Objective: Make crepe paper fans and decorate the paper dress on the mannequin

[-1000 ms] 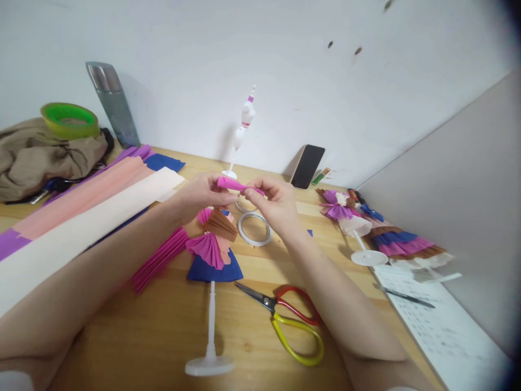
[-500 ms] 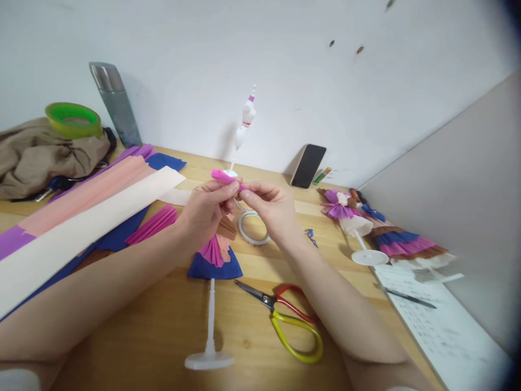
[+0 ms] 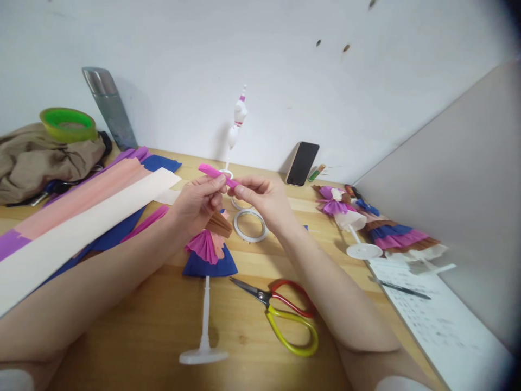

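- Since a second ago, the left forearm has dropped lower in view across the pink pleated paper [image 3: 146,221], and the pink paper strip [image 3: 209,170] now juts out past the left thumb.
- The strip is in the air between both hands, above the table [image 3: 244,339] and beyond the blue-skirted figure [image 3: 211,266].
- Left hand [image 3: 201,198]: thumb and fingers pinched on the strip's middle.
- Right hand [image 3: 264,198]: fingertips narrowed on its near end.
- The strip looks feather-light, soft and easily torn or creased, with little slip; a gentle pinch on the gathered part should suit it best, leaving the loose end uncrushed.
- Counted: one strip in hand, one blue-skirted figure, one bare white figure [image 3: 240,114], two dressed figures [image 3: 334,205] at right, two white tape rings [image 3: 249,239], one pair of scissors [image 3: 264,297], one phone [image 3: 302,163], one bottle [image 3: 109,108], one pen [image 3: 402,288].
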`<action>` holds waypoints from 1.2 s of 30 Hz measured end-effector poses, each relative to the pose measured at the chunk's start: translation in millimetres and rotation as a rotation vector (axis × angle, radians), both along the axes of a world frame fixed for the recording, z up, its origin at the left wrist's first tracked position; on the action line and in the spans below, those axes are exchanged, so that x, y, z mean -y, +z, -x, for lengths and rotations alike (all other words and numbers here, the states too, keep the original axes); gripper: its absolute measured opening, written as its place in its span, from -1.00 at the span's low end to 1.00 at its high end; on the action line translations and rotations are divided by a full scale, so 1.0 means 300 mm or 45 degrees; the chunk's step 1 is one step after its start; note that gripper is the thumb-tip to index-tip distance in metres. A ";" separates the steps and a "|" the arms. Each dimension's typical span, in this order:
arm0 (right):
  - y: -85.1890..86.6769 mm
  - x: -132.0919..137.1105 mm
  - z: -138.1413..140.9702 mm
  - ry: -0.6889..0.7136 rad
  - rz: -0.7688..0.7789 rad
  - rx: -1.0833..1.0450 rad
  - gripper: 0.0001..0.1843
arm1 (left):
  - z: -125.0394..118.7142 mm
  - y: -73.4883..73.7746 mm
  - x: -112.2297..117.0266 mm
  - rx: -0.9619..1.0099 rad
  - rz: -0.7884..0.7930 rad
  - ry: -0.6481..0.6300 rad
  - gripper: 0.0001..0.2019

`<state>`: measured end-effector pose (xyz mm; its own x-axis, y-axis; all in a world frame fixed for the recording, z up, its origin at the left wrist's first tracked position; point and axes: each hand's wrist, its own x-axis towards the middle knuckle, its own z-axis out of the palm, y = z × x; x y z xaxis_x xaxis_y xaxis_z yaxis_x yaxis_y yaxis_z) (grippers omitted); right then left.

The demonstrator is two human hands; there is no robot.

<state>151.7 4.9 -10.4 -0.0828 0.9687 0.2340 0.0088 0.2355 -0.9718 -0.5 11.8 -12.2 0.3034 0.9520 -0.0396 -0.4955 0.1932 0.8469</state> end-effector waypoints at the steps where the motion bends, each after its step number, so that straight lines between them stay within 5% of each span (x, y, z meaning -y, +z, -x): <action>1: 0.002 -0.001 -0.002 -0.001 0.010 0.014 -0.78 | 0.002 0.002 -0.003 0.000 -0.011 0.014 -0.85; 16: -0.027 -0.036 -0.051 0.106 -0.110 0.082 -0.46 | 0.018 0.007 -0.023 -0.037 -0.036 -0.023 -0.80; 28: -0.020 -0.025 -0.014 0.253 0.054 0.250 -0.67 | 0.011 -0.010 -0.023 -0.144 -0.011 -0.076 -0.75; 36: 0.006 -0.017 -0.025 0.247 -0.129 0.294 -0.64 | 0.019 0.010 -0.007 -0.517 -0.277 -0.013 -0.80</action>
